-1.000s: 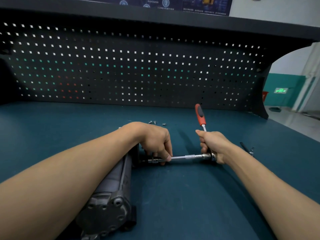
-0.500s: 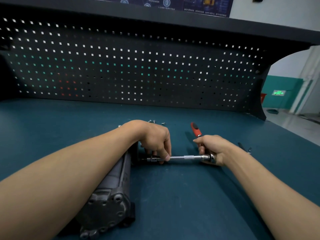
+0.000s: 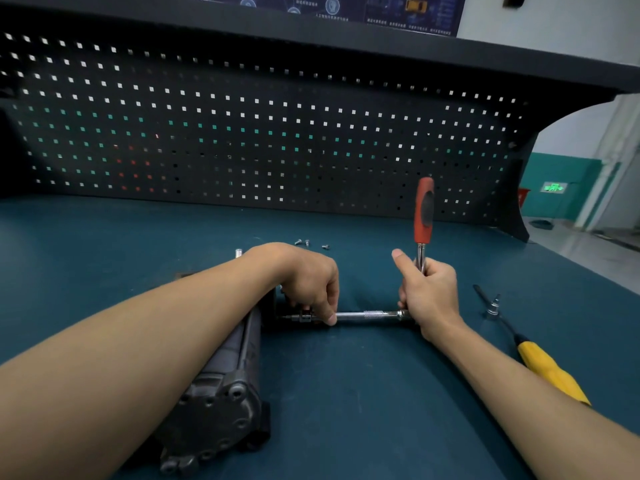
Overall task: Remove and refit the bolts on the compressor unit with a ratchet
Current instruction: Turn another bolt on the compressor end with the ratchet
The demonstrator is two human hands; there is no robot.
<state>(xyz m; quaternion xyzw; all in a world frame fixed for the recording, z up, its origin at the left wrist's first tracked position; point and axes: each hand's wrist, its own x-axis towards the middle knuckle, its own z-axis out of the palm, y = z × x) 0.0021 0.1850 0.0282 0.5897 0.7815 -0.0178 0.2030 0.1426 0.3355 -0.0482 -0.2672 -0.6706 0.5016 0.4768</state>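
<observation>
The compressor unit [image 3: 221,386] lies on its side on the blue bench [image 3: 363,420], its long axis running from near me away toward the pegboard [image 3: 242,140], partly under the left forearm. From its far end the extension bar [image 3: 372,314] of the ratchet [image 3: 424,216] runs level and crosswise to the right. So the fastener being worked, which I cannot see beneath the fingers, lies left of the driving grip. The left hand [image 3: 308,282] is the nearer one and pinches the bar at its socket end, just beside the unit. The right hand [image 3: 429,299] is wrapped round the ratchet near its head, thumb raised, with the red handle standing upright, square to the bar. I judge the coming swing must pivot about that bar's axis. A few loose bolts [image 3: 306,242] lie beyond the left hand, and a yellow-handled tool [image 3: 550,372] rests off to the right.
</observation>
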